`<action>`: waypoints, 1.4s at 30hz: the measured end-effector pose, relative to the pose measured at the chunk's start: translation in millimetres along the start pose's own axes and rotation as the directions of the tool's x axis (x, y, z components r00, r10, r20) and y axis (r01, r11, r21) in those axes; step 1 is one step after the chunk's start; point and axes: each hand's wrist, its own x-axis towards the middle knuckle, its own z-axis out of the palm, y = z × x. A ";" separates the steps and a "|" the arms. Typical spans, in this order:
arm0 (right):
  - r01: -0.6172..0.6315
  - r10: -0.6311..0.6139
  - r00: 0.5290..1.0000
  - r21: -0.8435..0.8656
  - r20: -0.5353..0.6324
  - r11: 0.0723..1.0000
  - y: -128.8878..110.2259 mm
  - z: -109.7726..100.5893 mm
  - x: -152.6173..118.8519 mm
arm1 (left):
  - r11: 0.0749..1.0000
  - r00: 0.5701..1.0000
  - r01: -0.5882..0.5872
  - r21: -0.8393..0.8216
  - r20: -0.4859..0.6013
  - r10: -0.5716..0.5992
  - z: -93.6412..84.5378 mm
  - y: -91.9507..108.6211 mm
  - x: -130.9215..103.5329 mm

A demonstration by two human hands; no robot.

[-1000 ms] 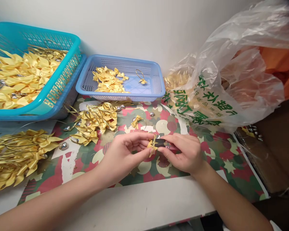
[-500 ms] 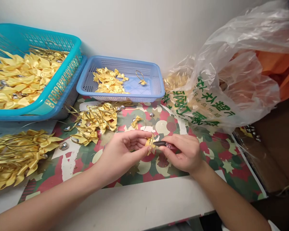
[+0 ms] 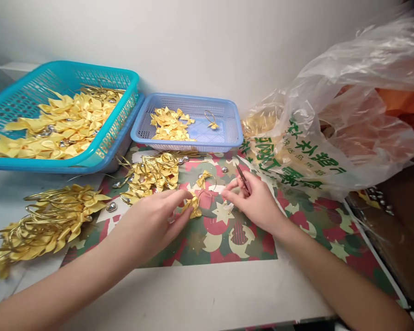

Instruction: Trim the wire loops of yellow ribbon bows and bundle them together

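Observation:
My left hand [image 3: 158, 216] pinches a yellow ribbon bow [image 3: 194, 207] with a thin gold wire ring, which is blurred. In my right hand [image 3: 257, 202] rests a slim, dark reddish pointed tool [image 3: 243, 179], probably tweezers, tucked against the palm and tilted up. The thumb and index fingertips of that hand are close together over the patterned sheet; whether anything tiny lies between them I cannot make out. Just beyond both hands lies another bow on a gold ring [image 3: 207, 180]. Near it is a small silver bell [image 3: 224, 169].
A pile of bows on gold rings [image 3: 155, 172] lies left of centre, a larger bundle [image 3: 55, 225] farther left. Behind stand a turquoise basket [image 3: 124, 110] and a blue basket [image 3: 239, 119], both holding bows. A plastic bag [image 3: 307, 142] is at the right. Another silver bell [image 3: 112, 207] lies left.
My hands have moved apart. The dark tool has come away from the bow and now points upward in my right hand. The camera view has shifted slightly left.

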 end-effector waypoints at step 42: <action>0.340 -0.226 0.882 -0.228 0.413 0.912 -41.2 -44.6 10.2 | 0.458 0.970 0.241 -0.856 0.232 -0.077 5.4 9.4 38.4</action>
